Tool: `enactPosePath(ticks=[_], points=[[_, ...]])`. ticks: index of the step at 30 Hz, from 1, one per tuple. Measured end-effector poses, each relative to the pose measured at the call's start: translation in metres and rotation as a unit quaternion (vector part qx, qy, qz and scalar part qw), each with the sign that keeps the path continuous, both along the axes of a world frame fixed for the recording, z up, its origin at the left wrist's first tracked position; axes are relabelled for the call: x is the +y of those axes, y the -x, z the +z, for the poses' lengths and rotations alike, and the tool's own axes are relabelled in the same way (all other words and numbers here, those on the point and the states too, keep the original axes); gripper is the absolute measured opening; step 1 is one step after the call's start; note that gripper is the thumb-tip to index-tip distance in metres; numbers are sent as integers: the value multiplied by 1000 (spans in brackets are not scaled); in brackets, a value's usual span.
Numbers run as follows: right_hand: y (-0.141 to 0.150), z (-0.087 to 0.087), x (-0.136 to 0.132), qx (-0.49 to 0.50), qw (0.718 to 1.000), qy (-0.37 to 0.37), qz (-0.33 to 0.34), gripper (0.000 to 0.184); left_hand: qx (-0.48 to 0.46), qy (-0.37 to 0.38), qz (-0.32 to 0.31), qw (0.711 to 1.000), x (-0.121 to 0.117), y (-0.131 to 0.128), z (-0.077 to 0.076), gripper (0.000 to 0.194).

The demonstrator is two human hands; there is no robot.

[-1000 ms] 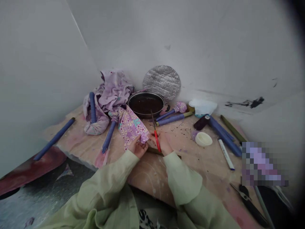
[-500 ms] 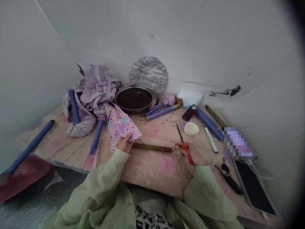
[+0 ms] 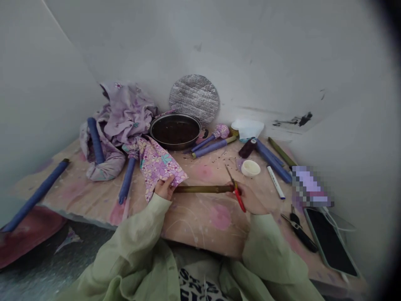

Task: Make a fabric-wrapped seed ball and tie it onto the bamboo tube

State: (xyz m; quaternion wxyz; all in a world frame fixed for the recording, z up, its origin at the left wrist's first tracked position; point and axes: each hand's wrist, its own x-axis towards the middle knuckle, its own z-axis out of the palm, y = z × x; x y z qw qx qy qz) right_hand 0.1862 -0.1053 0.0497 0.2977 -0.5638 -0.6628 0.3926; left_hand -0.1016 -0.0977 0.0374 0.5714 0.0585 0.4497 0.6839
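Pinched the flowered cloth (image 3: 161, 164) near its lower right edge with the left hand (image 3: 164, 188), fingers drawn close together on the fabric, its pointed corner showing just past them. Gripped the red-handled scissors (image 3: 239, 198) in the right hand (image 3: 250, 196), fingers curled in, blades pointing up and away, tilted to the left. Had the olive-brown stick (image 3: 203, 189) lying crosswise between both hands, its left end right by the left hand and its right end at the right fingers, behind the scissors; could not tell how firmly either end was held. Had the cloth spread flat on the covered table (image 3: 188, 232), gathered at its upper left around a blue-wrapped rod (image 3: 126, 184). Had the crumpled lilac fabric (image 3: 125, 113) heaped beyond that, with the long blue stick (image 3: 37, 194) slanting at the far left. Had the black pan (image 3: 175, 131), dark inside, near the back, and the round silvery mat (image 3: 194, 98) upright against the wall (image 3: 250, 50) behind it. Had the dark thread spool (image 3: 247, 148) tipped over near the small white bowl (image 3: 250, 168), both beyond the right hand. Had the white marker (image 3: 275, 182) to the right of that hand, the black-handled pliers (image 3: 302, 236) nearer the table's right edge, and the phone (image 3: 332, 242) just beside the pliers. Could not make out the pixelated patch (image 3: 313, 186) above the phone.
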Motion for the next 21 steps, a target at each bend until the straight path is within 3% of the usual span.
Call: enactPosePath(ticks=[5, 7, 9, 11, 13, 15, 18, 21], points=[[-1, 31, -2, 135, 990, -37, -23, 33, -14, -7, 1, 1000, -3, 8, 22, 23], [7, 40, -3, 264, 962, -41, -58, 31, -19, -14, 5, 1000, -3, 11, 31, 23], [14, 48, -2, 384, 915, -55, -112, 31, -25, -18, 13, 999, -3, 12, 36, 20], [17, 55, 2, 437, 880, -83, -167, 31, -31, -17, 19, 999, -3, 12, 40, 18], [14, 62, 8, 450, 865, -111, -193, 33, -44, -4, 21, 999, -4, 11, 43, 18], [8, 69, 12, 425, 877, -152, -168, 34, -66, 23, 13, 997, -4, 10, 47, 16], [1, 80, 15, 342, 911, -219, -68, 32, -99, 61, -13, 993, -2, 11, 58, 14], [9, 86, 13, 269, 940, -211, -20, 31, -119, 67, -25, 990, 0, 12, 71, 16]])
